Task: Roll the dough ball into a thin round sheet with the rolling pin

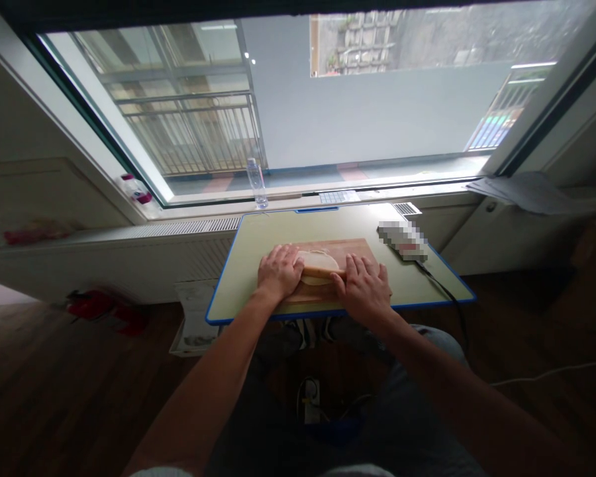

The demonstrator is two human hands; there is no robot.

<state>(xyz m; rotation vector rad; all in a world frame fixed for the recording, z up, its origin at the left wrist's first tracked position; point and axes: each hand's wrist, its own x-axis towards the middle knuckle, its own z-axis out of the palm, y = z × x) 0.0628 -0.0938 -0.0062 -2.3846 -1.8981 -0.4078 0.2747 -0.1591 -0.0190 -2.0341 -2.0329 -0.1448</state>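
while a flat, pale dough sheet [324, 260] is lying on a rectangular brown wooden board [353, 246] atop a blue-edged, pale-green counter [258, 232], the left hand [280, 271] and right hand [365, 285], half-closed, are holding a slim tan wooden rolling pin [319, 271] across the dough.

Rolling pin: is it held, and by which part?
The rolling pin has its left end under the left hand, its right end under the right hand; a closed grip cannot be told.

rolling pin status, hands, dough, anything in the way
Left hand and right hand on rolling pin. Flat dough beneath it, on board. Nothing seen in the way.
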